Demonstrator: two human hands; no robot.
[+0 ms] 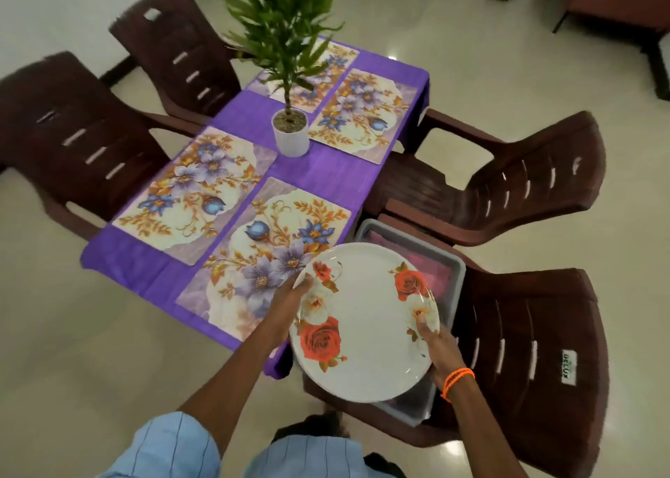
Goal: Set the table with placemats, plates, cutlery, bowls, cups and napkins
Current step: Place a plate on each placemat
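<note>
1. Above the near corner of the worktop [250,114], a rose-patterned plate [366,321] hangs between both hands, likely bound for the nearest placemat [264,256].
2. Left hand [290,296] and right hand [433,347] each pinch opposite rims, keeping it level.
3. Under the plate, a grey tub [455,263] sits on a chair [525,350]; only something pink shows inside.

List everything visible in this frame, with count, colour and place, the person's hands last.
Floral rectangular placemats: four, cream and purple, on the table.
Purple tablecloth: one, covering the table.
Potted green plant in white pot: one, table centre.
Dark brown plastic chairs: four, around the table.
Grey plastic bin: one, on the near right chair.
White round plate with red roses: at least one, held over the bin.
Left hand: grips the plate's left rim.
Right hand: grips its right rim.
</note>
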